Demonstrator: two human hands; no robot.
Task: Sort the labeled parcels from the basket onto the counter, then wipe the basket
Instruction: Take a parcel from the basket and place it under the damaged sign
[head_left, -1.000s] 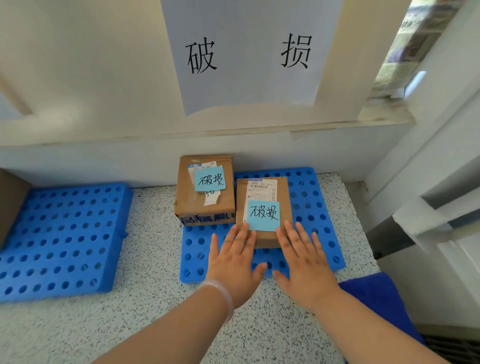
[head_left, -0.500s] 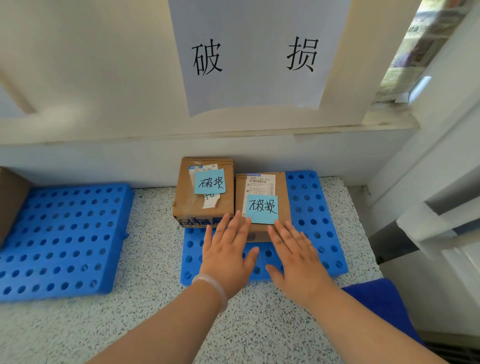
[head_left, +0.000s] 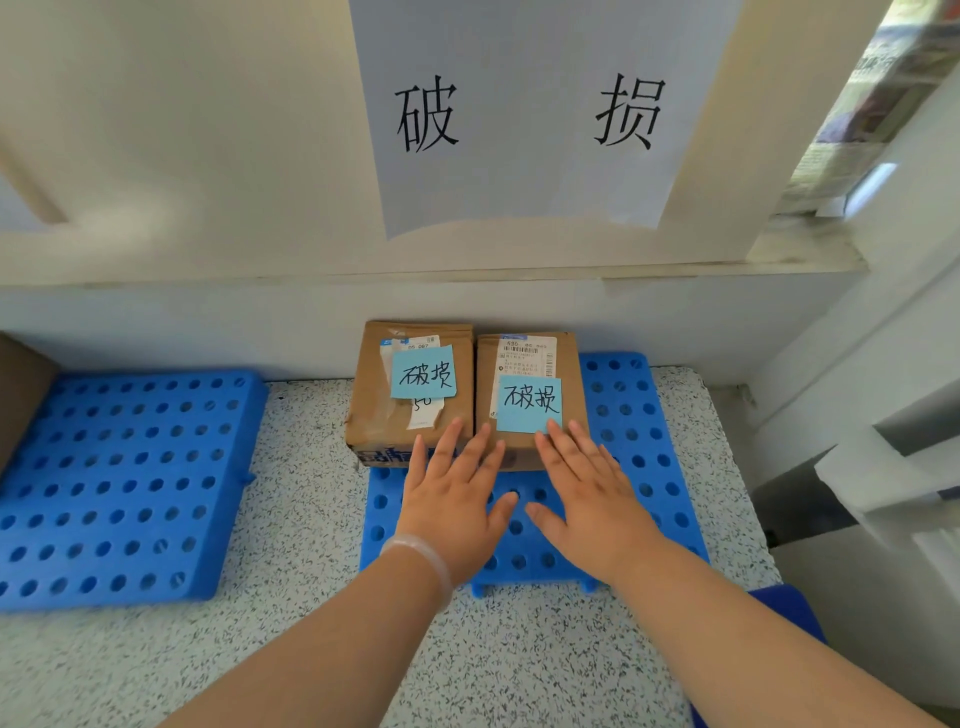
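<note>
Counter carries a blue mat at its back right. Two parcels sit on the mat's back edge, touching, and their notes match the sign. The left hand and right hand lie flat, grasping nothing, with fingertips on the parcels' front edges. This looks like sorting, squaring up; next, lift off and go to the basket, which is out of view.

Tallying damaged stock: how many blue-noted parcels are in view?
2: left parcel and right parcel sit side by side on the right blue pad; a brown edge far left may be another.
</note>
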